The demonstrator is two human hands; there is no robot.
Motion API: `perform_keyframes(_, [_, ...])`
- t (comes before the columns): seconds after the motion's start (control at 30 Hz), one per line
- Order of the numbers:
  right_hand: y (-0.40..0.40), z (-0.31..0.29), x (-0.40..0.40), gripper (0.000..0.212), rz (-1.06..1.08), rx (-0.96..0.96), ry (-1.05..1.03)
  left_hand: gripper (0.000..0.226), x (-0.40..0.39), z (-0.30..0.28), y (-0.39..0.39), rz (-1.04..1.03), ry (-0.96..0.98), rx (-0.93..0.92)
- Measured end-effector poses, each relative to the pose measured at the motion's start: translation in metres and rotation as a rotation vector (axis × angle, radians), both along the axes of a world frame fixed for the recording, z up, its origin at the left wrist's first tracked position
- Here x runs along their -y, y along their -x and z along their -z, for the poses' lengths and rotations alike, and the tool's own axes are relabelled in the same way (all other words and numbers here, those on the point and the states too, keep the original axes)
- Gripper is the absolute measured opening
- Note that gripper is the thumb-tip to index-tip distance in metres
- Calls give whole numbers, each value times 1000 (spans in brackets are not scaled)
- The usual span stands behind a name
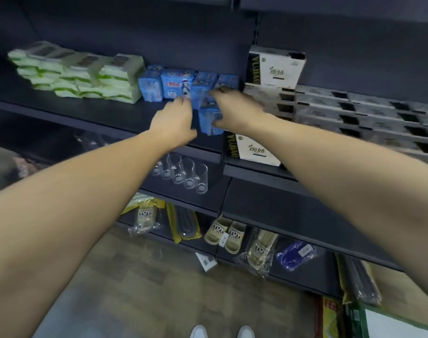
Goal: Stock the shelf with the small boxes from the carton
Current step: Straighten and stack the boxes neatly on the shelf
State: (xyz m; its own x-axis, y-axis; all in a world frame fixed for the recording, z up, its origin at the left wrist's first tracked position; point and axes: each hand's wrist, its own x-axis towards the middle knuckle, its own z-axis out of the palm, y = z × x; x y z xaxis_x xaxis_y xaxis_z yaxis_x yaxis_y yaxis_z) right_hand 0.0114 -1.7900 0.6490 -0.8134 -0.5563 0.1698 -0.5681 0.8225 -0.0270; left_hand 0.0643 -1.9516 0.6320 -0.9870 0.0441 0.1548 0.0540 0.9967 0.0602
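Note:
Several small blue boxes (pixel 174 85) with a cartoon figure stand in a row on the dark shelf (pixel 105 111). My right hand (pixel 234 108) grips a blue box (pixel 209 119) at the right end of that row, fingers over the top and thumb below; it seems stacked with another, but blur hides the detail. My left hand (pixel 174 123) reaches in from the left with fingers stretched out, its fingertips touching the left side of the held boxes. The corner of a green-edged carton (pixel 388 323) shows at the bottom right.
Green-and-white packs (pixel 86 76) fill the shelf's left part. White YUJIAO boxes (pixel 274 67) and grey tissue packs (pixel 354 111) sit on the right. Below are clear glasses (pixel 188 174), slippers (pixel 226 232) in bags and the floor, with my shoes (pixel 222 331) at the bottom edge.

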Motion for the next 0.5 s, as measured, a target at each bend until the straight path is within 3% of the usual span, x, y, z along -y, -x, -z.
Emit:
perform_keyframes(0.17, [-41, 21, 53, 61, -148, -2, -14, 63, 27, 23, -49, -171, -51, 29])
perform_keyframes(0.33, [-83, 64, 95, 43, -350, 76, -4, 51, 48, 63, -107, -337, -122, 67])
perform_keyframes(0.5, [-116, 110, 128, 52, -447, 153, -38, 56, 73, 103, -153, -410, -160, 154])
